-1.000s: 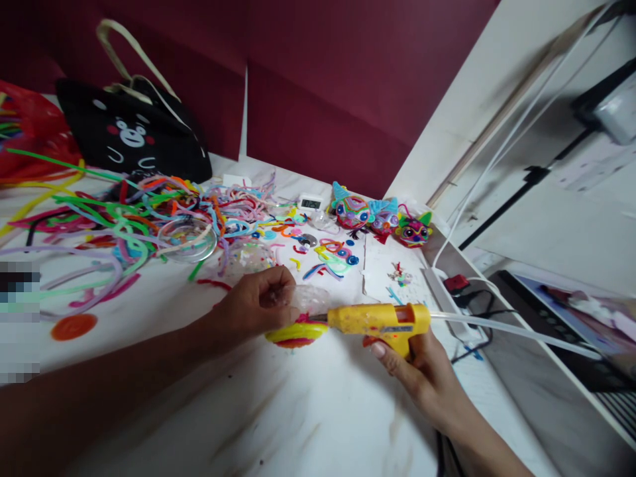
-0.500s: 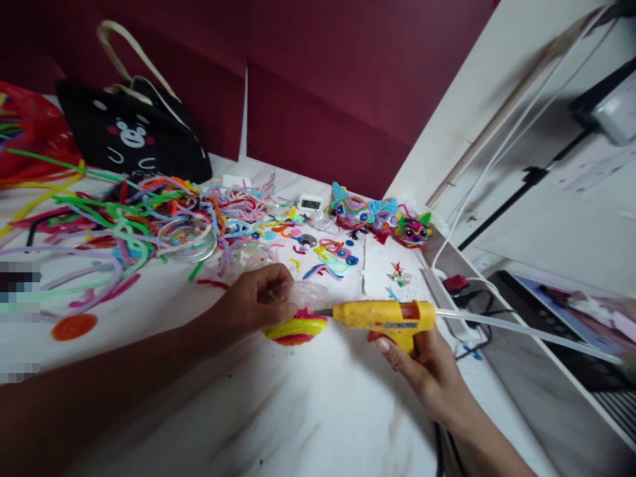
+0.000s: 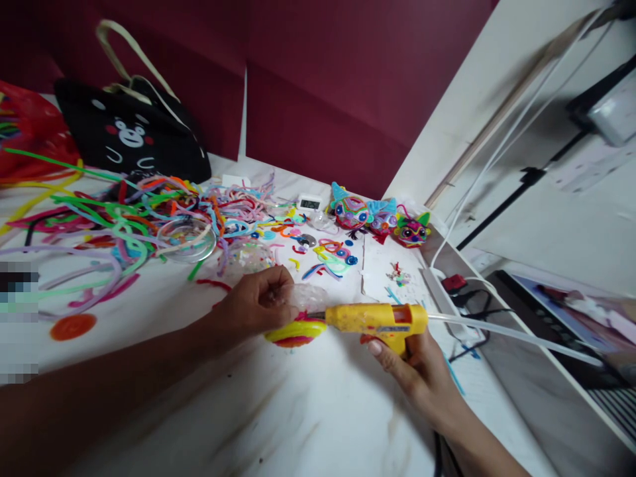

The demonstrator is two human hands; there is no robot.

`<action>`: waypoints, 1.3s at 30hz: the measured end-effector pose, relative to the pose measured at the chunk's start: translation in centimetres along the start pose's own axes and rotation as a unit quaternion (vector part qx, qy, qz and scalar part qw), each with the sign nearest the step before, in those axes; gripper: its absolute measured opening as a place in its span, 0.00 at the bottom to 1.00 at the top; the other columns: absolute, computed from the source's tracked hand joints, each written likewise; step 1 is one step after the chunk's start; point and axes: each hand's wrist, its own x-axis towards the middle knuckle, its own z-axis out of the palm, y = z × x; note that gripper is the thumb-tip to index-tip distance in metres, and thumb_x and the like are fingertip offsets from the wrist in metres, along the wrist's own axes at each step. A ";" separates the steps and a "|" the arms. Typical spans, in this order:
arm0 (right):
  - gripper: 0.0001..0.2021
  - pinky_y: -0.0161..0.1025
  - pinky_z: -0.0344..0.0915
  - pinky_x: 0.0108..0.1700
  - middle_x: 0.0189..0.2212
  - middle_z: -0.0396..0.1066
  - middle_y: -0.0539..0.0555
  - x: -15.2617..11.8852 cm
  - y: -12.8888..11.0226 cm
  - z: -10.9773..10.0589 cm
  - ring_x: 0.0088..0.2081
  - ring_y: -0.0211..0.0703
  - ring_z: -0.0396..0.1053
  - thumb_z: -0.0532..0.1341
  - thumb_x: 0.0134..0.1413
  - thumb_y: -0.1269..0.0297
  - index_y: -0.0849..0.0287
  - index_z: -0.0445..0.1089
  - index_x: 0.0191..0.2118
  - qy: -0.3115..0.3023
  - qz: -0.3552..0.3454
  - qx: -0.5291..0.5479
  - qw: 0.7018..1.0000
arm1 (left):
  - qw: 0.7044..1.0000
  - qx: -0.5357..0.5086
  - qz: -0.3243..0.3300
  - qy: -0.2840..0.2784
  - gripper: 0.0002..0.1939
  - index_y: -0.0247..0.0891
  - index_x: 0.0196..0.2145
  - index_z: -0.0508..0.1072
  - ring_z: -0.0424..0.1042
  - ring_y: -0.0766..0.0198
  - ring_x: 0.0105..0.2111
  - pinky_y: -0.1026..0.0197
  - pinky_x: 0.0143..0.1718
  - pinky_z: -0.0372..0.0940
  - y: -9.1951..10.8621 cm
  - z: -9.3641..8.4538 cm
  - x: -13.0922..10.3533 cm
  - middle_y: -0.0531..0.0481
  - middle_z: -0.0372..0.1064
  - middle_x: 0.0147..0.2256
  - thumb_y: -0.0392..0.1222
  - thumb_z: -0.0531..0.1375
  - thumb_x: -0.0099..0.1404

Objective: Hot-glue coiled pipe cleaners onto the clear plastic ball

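My right hand (image 3: 422, 374) grips a yellow hot glue gun (image 3: 368, 319) by its handle, a thumb along the side. From its back a long clear glue stick (image 3: 511, 334) runs off to the right. The metal nozzle touches or nearly touches a clear plastic ball (image 3: 309, 296) wound below with yellow, pink and orange pipe cleaner (image 3: 297, 331). My left hand (image 3: 261, 301) is closed on the ball's left side, its fingertips at the pink strand near the nozzle; whatever else they pinch is hidden.
Tangled pipe cleaners (image 3: 134, 218) cover the table's left, around a clear round dish (image 3: 186, 238). Behind them stands a black bag (image 3: 132, 136). Decorated animal-head ornaments (image 3: 350, 211) sit at the back beside a small digital clock (image 3: 310, 203). A power strip (image 3: 440, 295) with cables lies right.
The glue gun and my right hand have moved slightly left, bringing the nozzle farther over the ball toward my left fingertips. My left hand stays nearly still.
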 end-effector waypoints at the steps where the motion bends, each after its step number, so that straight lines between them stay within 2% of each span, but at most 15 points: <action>1: 0.09 0.34 0.70 0.29 0.33 0.79 0.52 0.0 0.0 0.0 0.30 0.42 0.74 0.64 0.66 0.57 0.55 0.67 0.45 0.000 0.001 0.000 1.000 | 1.000 0.001 -0.002 0.000 0.13 0.41 0.24 0.60 0.50 0.71 0.23 0.67 0.22 0.48 0.0 0.0 0.0 0.61 0.51 0.22 0.45 0.63 0.49; 6: 0.10 0.35 0.71 0.30 0.33 0.78 0.52 -0.1 0.0 0.1 0.31 0.43 0.74 0.64 0.66 0.56 0.55 0.67 0.45 0.000 -0.002 0.001 1.000 | 1.000 0.002 -0.008 0.000 0.15 0.41 0.23 0.59 0.48 0.70 0.22 0.66 0.22 0.47 -0.5 0.1 0.2 0.61 0.49 0.22 0.45 0.64 0.47; 15: 0.12 0.35 0.67 0.27 0.33 0.77 0.52 0.2 -0.3 0.2 0.30 0.42 0.72 0.64 0.65 0.54 0.55 0.68 0.44 -0.001 0.010 0.015 1.000 | 1.000 -0.012 -0.006 0.002 0.15 0.41 0.23 0.60 0.49 0.70 0.22 0.66 0.22 0.47 -0.7 0.1 0.3 0.61 0.49 0.22 0.46 0.64 0.49; 24: 0.13 0.36 0.62 0.24 0.27 0.72 0.51 0.2 0.5 -0.2 0.24 0.40 0.65 0.66 0.64 0.50 0.55 0.69 0.39 -0.009 0.038 -0.005 0.999 | 0.997 -0.067 -0.039 -0.019 0.15 0.40 0.25 0.61 0.50 0.70 0.23 0.67 0.22 0.47 0.0 0.2 -0.1 0.60 0.51 0.23 0.46 0.66 0.50; 29: 0.14 0.35 0.61 0.24 0.31 0.73 0.51 0.2 -0.1 0.1 0.25 0.39 0.64 0.65 0.64 0.51 0.56 0.69 0.45 0.015 0.016 -0.001 1.000 | 0.995 -0.084 -0.059 -0.003 0.15 0.40 0.26 0.62 0.51 0.71 0.24 0.67 0.24 0.48 0.5 0.4 -0.4 0.61 0.52 0.23 0.45 0.66 0.50; 34: 0.12 0.34 0.56 0.23 0.26 0.69 0.48 0.2 -0.1 0.2 0.23 0.37 0.60 0.66 0.64 0.53 0.56 0.69 0.43 0.035 -0.008 -0.003 0.999 | 0.995 -0.081 -0.060 -0.004 0.14 0.40 0.25 0.61 0.51 0.71 0.23 0.68 0.23 0.48 0.3 0.4 -0.2 0.61 0.53 0.23 0.45 0.65 0.50; 39: 0.11 0.34 0.54 0.22 0.29 0.72 0.50 0.2 0.0 0.2 0.24 0.36 0.61 0.65 0.64 0.55 0.57 0.69 0.43 0.028 -0.014 -0.004 0.999 | 0.995 -0.082 -0.060 -0.005 0.14 0.40 0.25 0.62 0.51 0.71 0.23 0.68 0.23 0.48 0.3 0.3 -0.2 0.61 0.53 0.22 0.46 0.65 0.49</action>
